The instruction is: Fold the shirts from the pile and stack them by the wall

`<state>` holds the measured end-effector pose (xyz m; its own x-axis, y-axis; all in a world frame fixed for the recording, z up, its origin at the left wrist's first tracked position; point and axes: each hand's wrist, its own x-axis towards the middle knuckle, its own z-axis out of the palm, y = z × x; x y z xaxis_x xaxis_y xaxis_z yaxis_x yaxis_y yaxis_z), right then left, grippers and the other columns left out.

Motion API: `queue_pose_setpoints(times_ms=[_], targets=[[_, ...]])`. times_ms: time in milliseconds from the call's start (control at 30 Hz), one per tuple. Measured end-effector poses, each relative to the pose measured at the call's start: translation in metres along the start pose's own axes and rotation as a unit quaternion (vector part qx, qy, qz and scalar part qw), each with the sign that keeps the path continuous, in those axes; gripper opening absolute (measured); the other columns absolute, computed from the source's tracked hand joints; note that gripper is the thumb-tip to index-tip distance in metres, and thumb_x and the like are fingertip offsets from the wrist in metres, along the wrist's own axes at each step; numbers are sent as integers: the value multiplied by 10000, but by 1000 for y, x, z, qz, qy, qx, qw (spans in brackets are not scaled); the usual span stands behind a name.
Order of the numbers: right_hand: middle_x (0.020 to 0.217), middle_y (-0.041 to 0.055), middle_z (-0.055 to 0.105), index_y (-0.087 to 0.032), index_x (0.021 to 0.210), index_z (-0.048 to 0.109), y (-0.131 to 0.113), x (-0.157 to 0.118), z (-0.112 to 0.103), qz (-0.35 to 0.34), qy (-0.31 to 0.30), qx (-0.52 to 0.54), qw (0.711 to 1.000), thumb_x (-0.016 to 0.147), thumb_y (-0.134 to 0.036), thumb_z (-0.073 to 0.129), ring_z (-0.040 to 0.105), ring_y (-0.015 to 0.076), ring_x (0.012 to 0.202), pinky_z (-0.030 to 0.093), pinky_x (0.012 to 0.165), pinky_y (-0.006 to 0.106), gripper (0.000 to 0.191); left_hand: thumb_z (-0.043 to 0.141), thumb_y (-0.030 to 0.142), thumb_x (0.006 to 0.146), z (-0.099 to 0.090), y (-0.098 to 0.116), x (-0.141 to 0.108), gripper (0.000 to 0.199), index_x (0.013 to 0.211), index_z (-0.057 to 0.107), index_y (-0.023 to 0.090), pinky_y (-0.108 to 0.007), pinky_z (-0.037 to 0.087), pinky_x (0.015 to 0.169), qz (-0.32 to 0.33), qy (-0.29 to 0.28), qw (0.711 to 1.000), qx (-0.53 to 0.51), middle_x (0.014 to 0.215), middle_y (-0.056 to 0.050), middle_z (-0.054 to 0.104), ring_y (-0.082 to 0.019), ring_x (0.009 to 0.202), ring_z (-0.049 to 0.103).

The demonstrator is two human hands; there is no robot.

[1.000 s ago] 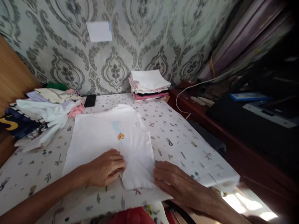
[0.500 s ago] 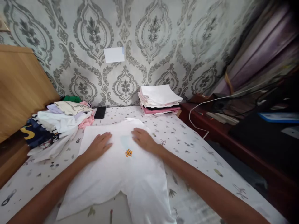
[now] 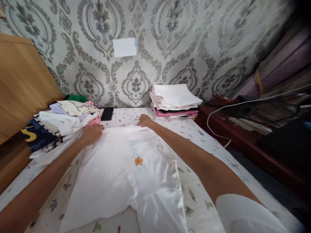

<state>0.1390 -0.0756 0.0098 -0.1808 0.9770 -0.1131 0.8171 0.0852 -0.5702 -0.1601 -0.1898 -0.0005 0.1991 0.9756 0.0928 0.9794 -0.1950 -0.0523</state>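
Cloth smoothing looks to be the step in hand: we have the white shirt (image 3: 109,174) laid out across the patterned table cover (image 3: 127,115), its orange cartoon figure (image 3: 139,160) facing up and creases running over the near sleeve. As we judge it, the next move calls for an even, light pull from both sides so that the far edge lies straight. Our left hand (image 3: 94,133) rests at the far left corner, partly closed with the fingers bent; our right hand (image 3: 145,121) touches the same edge farther right, fingers curled down. Whether either one has cloth pinched under the fingertips, we cannot tell. Loose clothes (image 3: 63,119) lie just beside our left hand, and a folded stack (image 3: 175,100) stands near our right.
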Motion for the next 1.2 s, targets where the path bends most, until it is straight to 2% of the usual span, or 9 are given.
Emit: queue_pose_setpoints(times_ms=[233, 367, 467, 533, 600, 733, 867, 1000, 1200], targets=[[703, -6, 660, -172, 894, 633, 12, -40, -8, -45, 80, 74, 993, 793, -172, 600, 652, 146, 659, 475, 620, 221, 107, 462, 184, 825, -21, 3, -27, 106, 772, 550, 210, -398, 445, 866, 65, 86, 994, -21, 896, -98, 644, -272, 939, 595], [874, 9, 648, -196, 864, 589, 42, -103, -4, -202, 139, 86, 966, 765, -130, 546, 611, 137, 752, 463, 684, 235, 126, 395, 192, 891, -24, 11, -65, 163, 793, 524, 212, -379, 431, 798, 118, 86, 989, -27, 826, -69, 624, -249, 844, 581], [1024, 31, 632, -203, 924, 607, 69, -154, -1, -301, 71, 10, 951, 754, -127, 552, 552, 121, 696, 442, 677, 257, 194, 363, 237, 942, -18, 13, -90, 221, 814, 541, 212, -386, 426, 804, 142, 36, 989, -25, 850, -65, 637, -246, 847, 598], [1123, 39, 622, -218, 1040, 618, 82, -178, -3, -310, 22, -20, 950, 780, -154, 567, 522, 107, 656, 444, 680, 269, 272, 360, 267, 954, -14, 11, -99, 236, 850, 567, 218, -392, 429, 830, 147, 12, 989, -32, 903, -65, 658, -246, 883, 620], [1163, 45, 615, -230, 1135, 613, 92, -188, -8, -296, 30, -1, 955, 806, -155, 553, 526, 108, 659, 456, 693, 276, 343, 372, 304, 951, -14, 9, -101, 236, 895, 588, 226, -393, 437, 845, 141, 5, 989, -42, 959, -67, 679, -254, 926, 637], [1063, 43, 634, -218, 1146, 643, 107, -167, -19, -207, 115, 30, 971, 809, -99, 509, 538, 121, 669, 464, 723, 281, 381, 398, 399, 928, -22, 12, -95, 277, 984, 609, 228, -400, 468, 864, 122, -23, 989, -76, 1042, -80, 711, -276, 975, 661], [1098, 60, 642, -215, 1226, 640, 115, -127, -20, -105, 136, 2, 985, 792, -97, 570, 568, 134, 736, 460, 807, 295, 455, 391, 427, 914, -30, 39, -90, 327, 1033, 616, 222, -415, 492, 884, 89, -11, 989, -118, 1132, -92, 707, -294, 1040, 652], [988, 47, 684, -218, 1165, 685, 117, -101, -16, -77, 130, 9, 988, 790, -145, 627, 588, 155, 772, 457, 789, 283, 387, 408, 417, 929, -35, 91, -72, 354, 1131, 597, 197, -405, 495, 942, 104, 14, 976, -190, 1176, -97, 681, -275, 1093, 635], [806, 8, 697, -209, 883, 723, 124, -91, -13, -58, 139, 35, 988, 796, -200, 623, 603, 150, 716, 450, 687, 246, 133, 431, 175, 891, -30, 184, -13, 508, 1398, 454, 200, -420, 409, 1057, 253, -1, 950, -181, 1383, -108, 566, -263, 1293, 493]])
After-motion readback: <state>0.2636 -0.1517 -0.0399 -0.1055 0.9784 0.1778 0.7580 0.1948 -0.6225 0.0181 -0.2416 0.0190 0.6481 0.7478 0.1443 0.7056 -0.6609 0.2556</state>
